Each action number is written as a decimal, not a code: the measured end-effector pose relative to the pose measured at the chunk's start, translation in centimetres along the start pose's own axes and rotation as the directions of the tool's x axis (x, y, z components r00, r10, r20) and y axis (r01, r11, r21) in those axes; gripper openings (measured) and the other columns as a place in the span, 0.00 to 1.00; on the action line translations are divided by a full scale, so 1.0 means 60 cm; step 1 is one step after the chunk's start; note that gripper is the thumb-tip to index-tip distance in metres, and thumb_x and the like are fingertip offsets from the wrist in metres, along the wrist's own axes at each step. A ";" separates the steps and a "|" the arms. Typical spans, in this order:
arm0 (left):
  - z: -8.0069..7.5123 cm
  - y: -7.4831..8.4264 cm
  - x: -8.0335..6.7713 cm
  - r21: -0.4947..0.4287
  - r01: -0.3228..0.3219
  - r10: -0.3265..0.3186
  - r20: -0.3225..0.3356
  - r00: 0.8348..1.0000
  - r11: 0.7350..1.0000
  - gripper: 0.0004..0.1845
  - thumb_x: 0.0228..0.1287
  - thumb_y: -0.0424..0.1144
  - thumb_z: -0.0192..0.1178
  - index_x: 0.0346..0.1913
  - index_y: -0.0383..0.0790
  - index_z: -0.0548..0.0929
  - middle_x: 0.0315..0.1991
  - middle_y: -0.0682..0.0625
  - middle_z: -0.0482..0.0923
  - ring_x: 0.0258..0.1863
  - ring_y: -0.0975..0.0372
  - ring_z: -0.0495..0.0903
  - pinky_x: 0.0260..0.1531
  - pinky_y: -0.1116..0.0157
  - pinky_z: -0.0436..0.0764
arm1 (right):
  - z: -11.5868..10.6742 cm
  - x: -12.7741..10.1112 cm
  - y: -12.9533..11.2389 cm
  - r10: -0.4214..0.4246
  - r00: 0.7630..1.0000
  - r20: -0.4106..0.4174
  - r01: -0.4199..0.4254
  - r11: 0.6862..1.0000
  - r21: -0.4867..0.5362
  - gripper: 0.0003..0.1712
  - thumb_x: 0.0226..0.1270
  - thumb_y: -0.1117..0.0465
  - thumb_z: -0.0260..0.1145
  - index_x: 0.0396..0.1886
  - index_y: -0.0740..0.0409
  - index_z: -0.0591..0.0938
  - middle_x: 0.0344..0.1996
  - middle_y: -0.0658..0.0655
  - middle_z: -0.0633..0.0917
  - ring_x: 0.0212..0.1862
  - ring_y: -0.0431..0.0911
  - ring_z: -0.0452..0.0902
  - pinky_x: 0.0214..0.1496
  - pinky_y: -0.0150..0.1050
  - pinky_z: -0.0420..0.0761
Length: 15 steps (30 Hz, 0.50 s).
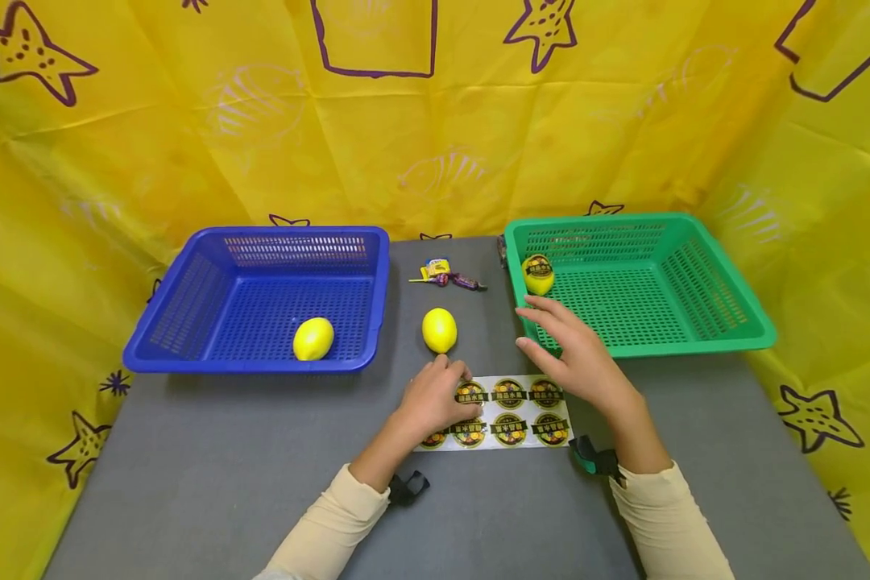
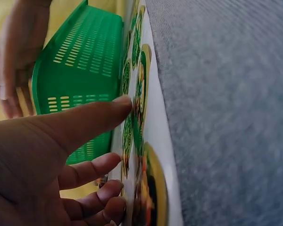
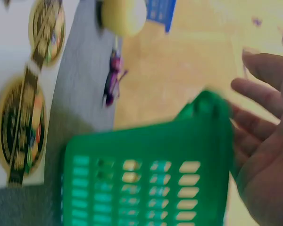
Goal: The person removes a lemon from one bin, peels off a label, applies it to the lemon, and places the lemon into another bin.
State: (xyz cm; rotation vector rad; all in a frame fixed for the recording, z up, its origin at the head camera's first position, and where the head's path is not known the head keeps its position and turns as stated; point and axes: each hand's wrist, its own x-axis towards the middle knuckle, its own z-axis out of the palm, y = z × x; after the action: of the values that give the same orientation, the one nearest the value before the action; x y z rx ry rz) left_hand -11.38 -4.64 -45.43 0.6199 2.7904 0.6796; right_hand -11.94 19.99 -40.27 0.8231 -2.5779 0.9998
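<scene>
Remotely, I see the left hand (image 1: 435,399), fingers parted, likely steadying the sticker sheet (image 1: 528,414). Beside it, the right hand (image 1: 578,354) hovers, fingers spread

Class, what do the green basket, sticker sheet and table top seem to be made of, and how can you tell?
Green basket: likely moulded plastic, slight sheen; regular slots run through its walls.
Sticker sheet: probably smooth paper or film; thin white backing shows.
Table top: perhaps matte grey cloth; the left wrist view shows fine texture.
</scene>
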 end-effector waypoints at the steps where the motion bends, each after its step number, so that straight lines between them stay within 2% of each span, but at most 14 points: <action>1: 0.001 0.000 -0.001 -0.002 -0.001 0.001 -0.001 1.000 1.000 0.24 0.50 0.53 0.77 0.45 0.44 0.82 0.36 0.51 0.70 0.32 0.57 0.71 0.31 0.59 0.76 | 0.004 -0.002 -0.007 -0.057 0.998 -0.004 0.058 0.998 0.023 0.25 0.66 0.63 0.70 0.63 0.61 0.79 0.65 0.61 0.76 0.65 0.56 0.71 0.62 0.57 0.73; 3: 0.004 -0.001 -0.001 -0.005 -0.008 0.008 -0.009 1.000 1.000 0.24 0.50 0.53 0.77 0.45 0.44 0.82 0.36 0.51 0.70 0.32 0.57 0.71 0.30 0.59 0.76 | 0.014 -0.007 -0.020 -0.151 0.988 0.031 0.148 0.986 0.079 0.23 0.65 0.66 0.70 0.60 0.62 0.81 0.60 0.59 0.80 0.59 0.51 0.78 0.58 0.51 0.78; 6: 0.006 -0.003 0.000 -0.005 -0.014 0.014 -0.021 1.000 1.000 0.24 0.50 0.52 0.77 0.45 0.44 0.83 0.36 0.51 0.70 0.32 0.58 0.71 0.31 0.59 0.77 | 0.032 -0.016 -0.036 -0.199 0.963 0.183 0.178 0.976 0.122 0.19 0.67 0.65 0.69 0.57 0.61 0.83 0.53 0.55 0.85 0.53 0.46 0.82 0.53 0.46 0.81; 8: 0.007 -0.005 0.001 -0.002 -0.011 0.011 -0.024 1.000 1.000 0.22 0.50 0.51 0.77 0.43 0.44 0.82 0.35 0.51 0.70 0.32 0.58 0.71 0.31 0.59 0.76 | 0.046 -0.022 -0.040 -0.155 0.942 0.297 0.137 0.987 0.081 0.18 0.67 0.62 0.70 0.56 0.61 0.84 0.52 0.55 0.85 0.52 0.46 0.82 0.52 0.46 0.82; 10: 0.008 -0.005 0.002 -0.001 -0.006 0.006 -0.022 1.000 1.000 0.22 0.50 0.52 0.77 0.42 0.45 0.82 0.35 0.52 0.70 0.32 0.58 0.71 0.30 0.60 0.76 | 0.059 -0.027 -0.040 -0.070 0.924 0.377 0.085 0.996 -0.025 0.20 0.65 0.59 0.72 0.55 0.61 0.84 0.52 0.56 0.84 0.54 0.49 0.80 0.52 0.47 0.81; 13: 0.008 -0.005 0.003 -0.002 0.004 -0.004 -0.016 1.000 1.000 0.22 0.50 0.52 0.77 0.43 0.45 0.81 0.35 0.52 0.69 0.32 0.58 0.71 0.30 0.59 0.76 | 0.074 -0.034 -0.036 0.070 0.903 0.424 0.007 0.984 -0.177 0.25 0.58 0.57 0.78 0.53 0.61 0.84 0.53 0.59 0.82 0.54 0.53 0.78 0.49 0.51 0.81; 15: 0.008 -0.005 0.002 -0.003 0.008 -0.008 -0.015 1.000 1.000 0.23 0.50 0.52 0.77 0.44 0.45 0.81 0.35 0.52 0.69 0.32 0.58 0.71 0.31 0.59 0.76 | 0.080 -0.037 -0.034 0.134 0.887 0.443 -0.021 0.968 -0.250 0.30 0.53 0.54 0.81 0.54 0.61 0.83 0.56 0.61 0.81 0.56 0.56 0.76 0.48 0.55 0.81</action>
State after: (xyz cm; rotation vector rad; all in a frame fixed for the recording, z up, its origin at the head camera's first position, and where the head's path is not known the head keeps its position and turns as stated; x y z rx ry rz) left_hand -11.47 -4.63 -45.98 0.6049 2.8036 0.6894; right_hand -9.06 16.40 -43.62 0.9914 -3.0704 0.5370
